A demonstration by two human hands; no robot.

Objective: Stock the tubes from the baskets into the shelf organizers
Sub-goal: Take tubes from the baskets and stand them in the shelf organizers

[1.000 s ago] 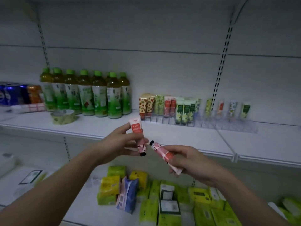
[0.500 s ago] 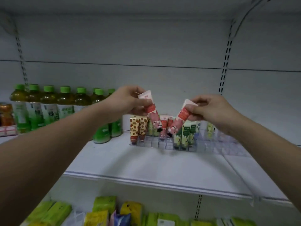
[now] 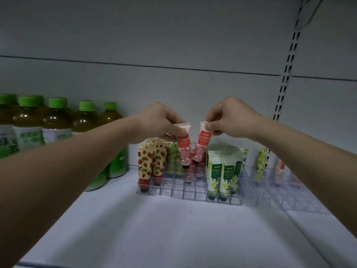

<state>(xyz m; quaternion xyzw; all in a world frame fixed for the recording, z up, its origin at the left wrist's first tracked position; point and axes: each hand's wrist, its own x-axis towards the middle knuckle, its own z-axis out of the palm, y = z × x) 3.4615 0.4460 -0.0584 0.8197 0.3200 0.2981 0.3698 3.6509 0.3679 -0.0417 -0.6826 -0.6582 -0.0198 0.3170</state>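
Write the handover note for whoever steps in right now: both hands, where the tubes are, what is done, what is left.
Left hand: pinches the left pink tube by its top, cap down, above the clear organizer.
Right hand: pinches the right pink tube the same way, beside the first.
Done: strawberry tubes and green-and-white tubes stand in the organizer; a few pink ones sit behind.
Left: lower both held tubes into free middle cells. The second organizer to the right is mostly unfilled. Baskets are not in view.

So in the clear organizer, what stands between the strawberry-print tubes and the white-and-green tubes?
Head view: pale green tubes, then pink tubes, with two more pink ones held above by both hands.
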